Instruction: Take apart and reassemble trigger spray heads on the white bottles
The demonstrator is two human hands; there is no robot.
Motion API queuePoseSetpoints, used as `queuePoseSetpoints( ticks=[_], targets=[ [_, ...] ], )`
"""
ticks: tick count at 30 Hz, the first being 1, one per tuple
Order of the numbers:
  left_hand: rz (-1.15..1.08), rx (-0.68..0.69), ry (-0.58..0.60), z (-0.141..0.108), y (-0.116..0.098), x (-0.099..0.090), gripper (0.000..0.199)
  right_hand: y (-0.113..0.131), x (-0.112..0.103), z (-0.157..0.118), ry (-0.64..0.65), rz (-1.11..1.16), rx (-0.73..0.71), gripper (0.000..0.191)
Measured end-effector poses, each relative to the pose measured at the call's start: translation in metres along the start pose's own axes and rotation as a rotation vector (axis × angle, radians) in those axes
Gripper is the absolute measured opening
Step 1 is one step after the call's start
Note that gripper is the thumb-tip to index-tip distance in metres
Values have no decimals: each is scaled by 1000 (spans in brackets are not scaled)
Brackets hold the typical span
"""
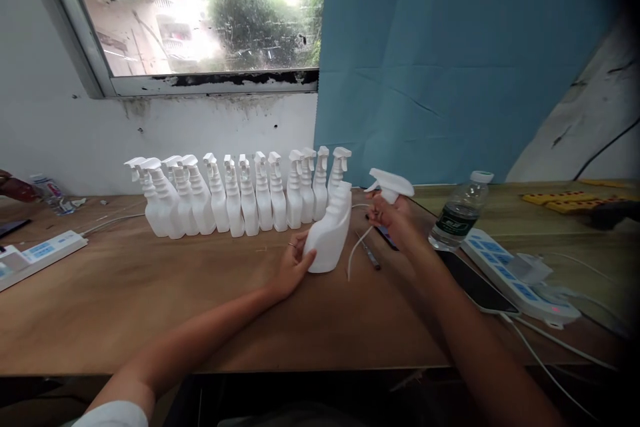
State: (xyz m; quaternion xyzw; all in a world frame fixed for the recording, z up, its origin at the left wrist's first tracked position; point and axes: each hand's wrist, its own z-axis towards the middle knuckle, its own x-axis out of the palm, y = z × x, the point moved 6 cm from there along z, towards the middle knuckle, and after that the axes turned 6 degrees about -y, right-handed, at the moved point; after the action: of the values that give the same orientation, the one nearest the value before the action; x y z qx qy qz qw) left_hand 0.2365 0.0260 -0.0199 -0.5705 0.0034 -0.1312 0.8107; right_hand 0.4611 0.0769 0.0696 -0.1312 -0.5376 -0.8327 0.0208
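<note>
The white bottle (pixel 327 240), its neck bare, is gripped low on its left side by the left hand (pixel 295 260) at the tabletop (pixel 200 307). To the white bottle's right, the spray head (pixel 393 183) is held in the right hand (pixel 387 213), its thin tube (pixel 356 250) hung below. Behind the white bottle and leftward, sprayer-topped bottles (pixel 249 207) are lined up; well to its right, a water bottle (pixel 457 217), phone (pixel 473 282) and power strip (pixel 520 280) are seen.
</note>
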Motion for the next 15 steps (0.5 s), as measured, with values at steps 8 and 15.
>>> queuePoseSetpoints(
  ticks=[8,15],
  targets=[
    [215,178,117,0,4,21,45,11,19,-38,-257,-533,-255,75],
    [371,310,239,-6,2,28,48,26,-10,2,-293,-444,-346,61]
  ],
)
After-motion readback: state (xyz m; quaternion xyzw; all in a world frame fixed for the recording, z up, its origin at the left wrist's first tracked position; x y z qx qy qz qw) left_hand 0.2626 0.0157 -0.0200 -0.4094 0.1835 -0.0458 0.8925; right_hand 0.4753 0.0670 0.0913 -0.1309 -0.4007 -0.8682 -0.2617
